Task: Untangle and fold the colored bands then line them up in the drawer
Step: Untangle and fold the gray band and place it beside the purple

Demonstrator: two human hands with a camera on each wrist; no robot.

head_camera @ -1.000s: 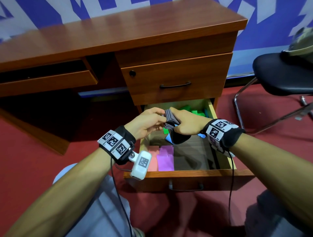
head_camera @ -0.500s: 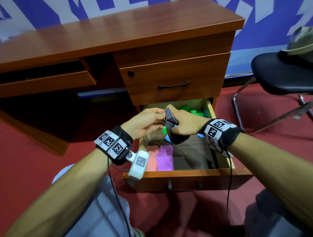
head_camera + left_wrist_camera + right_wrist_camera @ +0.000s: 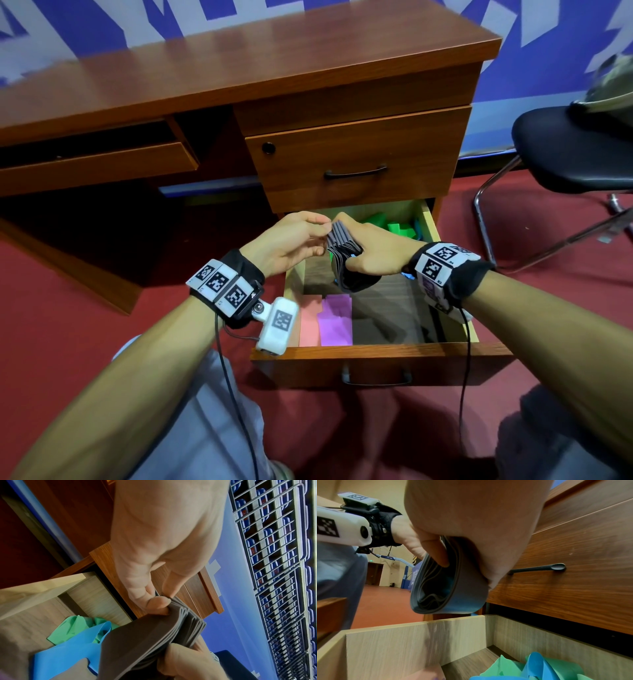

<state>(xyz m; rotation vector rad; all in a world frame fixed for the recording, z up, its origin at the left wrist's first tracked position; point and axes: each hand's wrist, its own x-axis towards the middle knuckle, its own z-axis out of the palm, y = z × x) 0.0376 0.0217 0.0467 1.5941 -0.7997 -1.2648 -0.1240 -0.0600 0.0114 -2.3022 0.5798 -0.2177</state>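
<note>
A: While both hands work above the drawer (image 3: 432, 229), where's the grey band (image 3: 342, 246)?
B: Upright between them; right hand (image 3: 373, 251) clamps its folds, left hand (image 3: 291, 241) pinches the top edge; folded pink band (image 3: 309, 325) and purple band (image 3: 335, 320) lie below, nearer

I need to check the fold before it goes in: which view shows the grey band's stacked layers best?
Left wrist: the grey band fills the view, its layered edges fanned between left hand and right hand. Right wrist shows only its looped end; head shows it small.
</note>
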